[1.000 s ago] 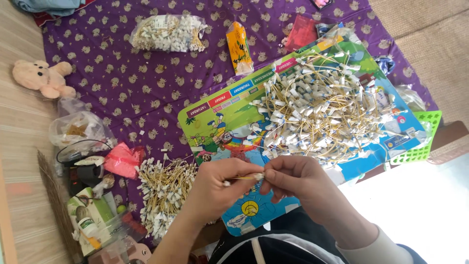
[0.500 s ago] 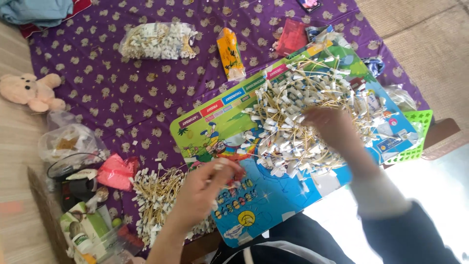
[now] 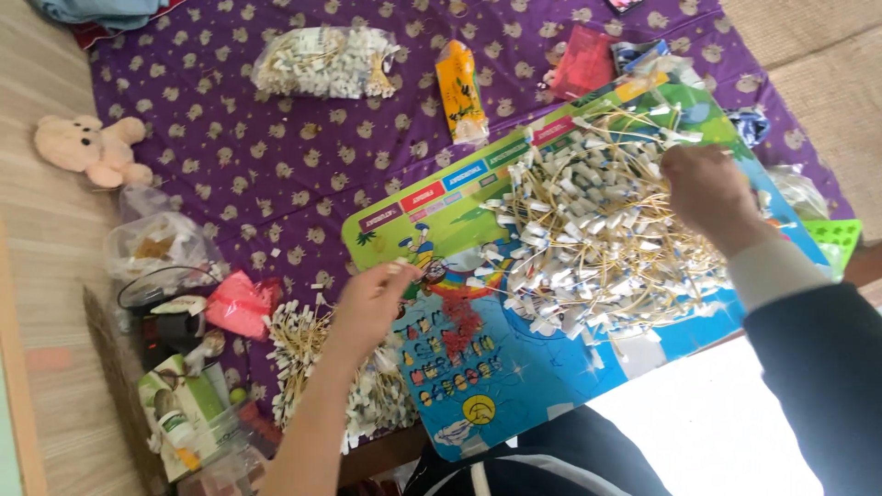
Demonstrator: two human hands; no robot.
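Observation:
My left hand (image 3: 369, 303) hovers over a small heap of white tags on yellow strings (image 3: 317, 358) lying on the purple cloth; its fingers pinch one such tag. My right hand (image 3: 707, 195) reaches across a big loose pile of the same tagged strings (image 3: 597, 230), which rests on a colourful picture board (image 3: 478, 386). Its fingers curl down into the far right part of the pile; whether they grip anything is hidden.
A clear bag of tags (image 3: 326, 62), an orange packet (image 3: 461, 90) and a red packet (image 3: 581, 64) lie on the purple patterned cloth (image 3: 248, 184). A teddy bear (image 3: 92, 147), plastic bags, a pink pouch (image 3: 241, 305) and boxes crowd the left. A green basket (image 3: 834, 241) is right.
My hands were together in front of me a second ago. The right one has reached out to the big pile; the left has moved over the small heap. The view also shifted.

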